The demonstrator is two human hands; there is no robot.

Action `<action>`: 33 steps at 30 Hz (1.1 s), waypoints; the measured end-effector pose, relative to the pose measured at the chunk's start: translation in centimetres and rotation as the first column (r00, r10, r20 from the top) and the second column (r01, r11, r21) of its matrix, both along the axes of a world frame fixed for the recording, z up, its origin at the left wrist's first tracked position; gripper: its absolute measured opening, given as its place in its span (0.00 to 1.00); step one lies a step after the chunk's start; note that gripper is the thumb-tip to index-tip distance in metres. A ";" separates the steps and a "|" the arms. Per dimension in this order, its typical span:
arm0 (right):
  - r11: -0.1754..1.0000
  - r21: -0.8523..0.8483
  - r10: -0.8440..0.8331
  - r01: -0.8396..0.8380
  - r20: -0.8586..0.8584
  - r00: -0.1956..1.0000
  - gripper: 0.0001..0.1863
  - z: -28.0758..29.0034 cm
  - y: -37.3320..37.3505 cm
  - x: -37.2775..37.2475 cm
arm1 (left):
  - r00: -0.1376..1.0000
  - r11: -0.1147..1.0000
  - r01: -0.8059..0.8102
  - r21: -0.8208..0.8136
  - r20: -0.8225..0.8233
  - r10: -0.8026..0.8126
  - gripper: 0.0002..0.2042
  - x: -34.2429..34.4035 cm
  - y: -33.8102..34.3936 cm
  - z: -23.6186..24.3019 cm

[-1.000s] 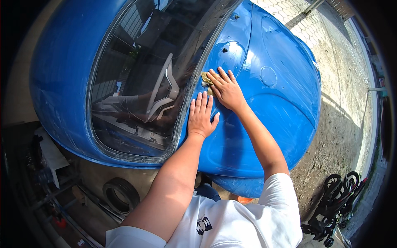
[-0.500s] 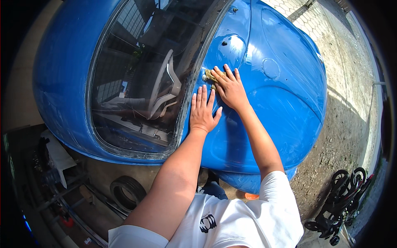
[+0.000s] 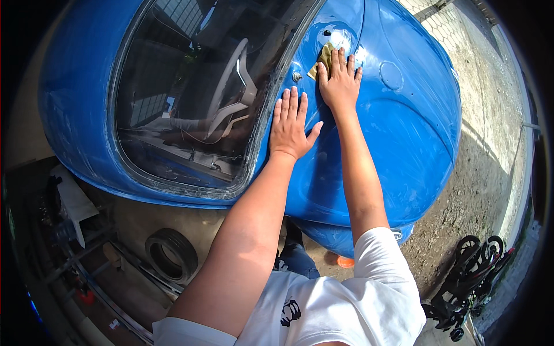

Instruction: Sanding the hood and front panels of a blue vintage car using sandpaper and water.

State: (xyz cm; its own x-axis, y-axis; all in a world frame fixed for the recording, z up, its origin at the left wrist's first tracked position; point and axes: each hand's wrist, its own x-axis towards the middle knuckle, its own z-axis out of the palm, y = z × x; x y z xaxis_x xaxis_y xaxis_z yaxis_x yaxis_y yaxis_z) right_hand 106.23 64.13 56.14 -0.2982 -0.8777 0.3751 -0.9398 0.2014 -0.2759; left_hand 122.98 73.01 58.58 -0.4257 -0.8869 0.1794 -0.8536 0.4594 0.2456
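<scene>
The blue front hood (image 3: 375, 150) of a small rounded car lies under both of my hands. My left hand (image 3: 288, 130) rests flat on the panel near the windshield edge, its fingers extended and holding nothing. Farther up, my right hand (image 3: 340, 86) presses a yellow-brown sheet (image 3: 323, 58) against the blue surface, with its fingers stretched over it. The sheet looks thin and creased; whether it is sandpaper or cloth I cannot tell. A small metal wiper stud (image 3: 296, 76) sticks up between the sheet and the windshield. Pale scuffs and dust mark the paint.
The dark windshield (image 3: 184, 104) with its worn rubber seal is on the left, a steering wheel (image 3: 245, 86) visible behind it. A loose tyre (image 3: 171, 255) lies lower left, near metal rails. A folded black stroller-like frame (image 3: 467, 282) stands lower right. An orange object (image 3: 345, 262) sits below the hood.
My right hand has slid the yellow-brown sheet farther up the hood, away from the wiper stud, which is now uncovered. My left hand stays flat on the panel, and the view has shifted slightly.
</scene>
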 end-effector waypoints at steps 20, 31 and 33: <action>0.952 0.280 0.079 -0.123 0.162 0.984 0.29 -1.1 38.5 10.4 | 0.981 0.979 0.193 -0.060 -0.005 -0.194 0.45 4.9 11.7 -3.2; 0.970 0.204 0.034 -0.134 0.432 0.901 0.29 -0.8 40.6 13.0 | 0.978 0.971 0.207 0.119 -0.039 -0.204 0.39 14.0 23.4 -6.8; 0.975 0.005 0.196 -0.223 0.464 0.864 0.29 -0.7 39.4 14.6 | 0.984 0.973 0.179 0.145 -0.040 -0.175 0.39 15.4 24.9 -6.6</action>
